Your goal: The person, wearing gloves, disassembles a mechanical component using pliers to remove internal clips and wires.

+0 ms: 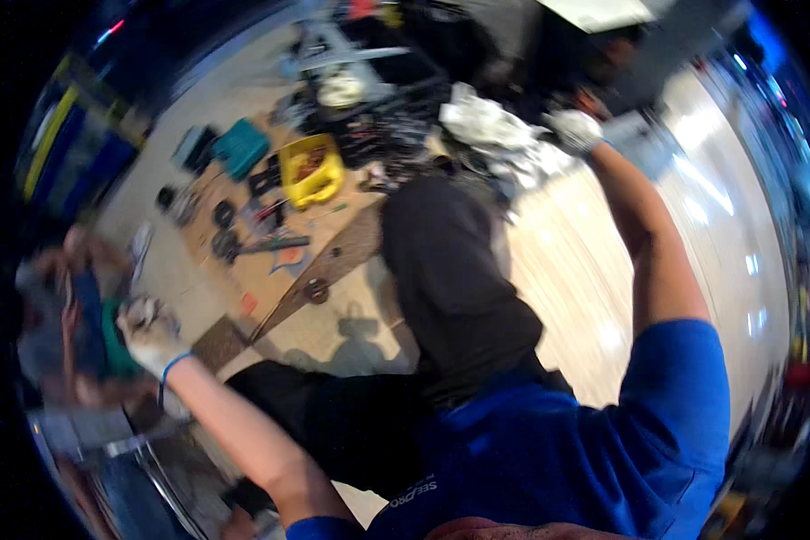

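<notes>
My left hand (pixel 151 335), in a whitish work glove, is held out at the left with its fingers curled. Something small and greyish shows at the fingertips, too blurred to name. Far out at the right, my right hand (pixel 574 133), also gloved, looks closed at the edge of a crumpled white rag or sheet (pixel 490 135). Whether the fingers grip the rag or something behind it is hidden. Dark greasy machine parts (pixel 369 135) lie just left of the rag.
A yellow tray (pixel 313 171) with brown contents, a teal case (pixel 240 148) and several tools rest on a cardboard sheet (pixel 220 270). A dark round part (pixel 316 290) sits nearer my knee. At the left edge a person (pixel 81 315) sits low, close to my left hand.
</notes>
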`<state>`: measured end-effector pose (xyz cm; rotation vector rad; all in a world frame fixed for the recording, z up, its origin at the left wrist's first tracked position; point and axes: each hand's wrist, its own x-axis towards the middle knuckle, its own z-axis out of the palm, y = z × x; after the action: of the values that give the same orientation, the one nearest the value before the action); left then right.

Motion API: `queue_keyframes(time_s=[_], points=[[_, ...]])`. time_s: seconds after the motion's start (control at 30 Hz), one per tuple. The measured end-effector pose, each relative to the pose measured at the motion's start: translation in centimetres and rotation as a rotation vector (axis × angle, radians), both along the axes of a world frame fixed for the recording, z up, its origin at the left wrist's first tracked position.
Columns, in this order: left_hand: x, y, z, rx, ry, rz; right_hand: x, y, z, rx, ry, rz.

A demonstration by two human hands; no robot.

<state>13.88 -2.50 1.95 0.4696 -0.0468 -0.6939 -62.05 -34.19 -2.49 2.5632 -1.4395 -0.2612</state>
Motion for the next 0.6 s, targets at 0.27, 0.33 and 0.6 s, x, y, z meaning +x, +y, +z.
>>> queue_keyframes(time_s=[0.27, 0.33, 0.6], points=[[-6.7, 1.0, 2.1, 0.165, -0.157, 0.154, 13.0, -7.0, 2.4, 0.590, -0.539, -0.002], [-7.2, 1.2, -0.1, 0.125, -0.149, 0.095, 20.0, -3.6, 6.4, 0.008, -0.465, 0.195], [-10.5, -0.5, -1.6, -0.034, -0.216, -0.231, 43.4, 17.5, 6.4, 0.557, -0.953, 0.565]])
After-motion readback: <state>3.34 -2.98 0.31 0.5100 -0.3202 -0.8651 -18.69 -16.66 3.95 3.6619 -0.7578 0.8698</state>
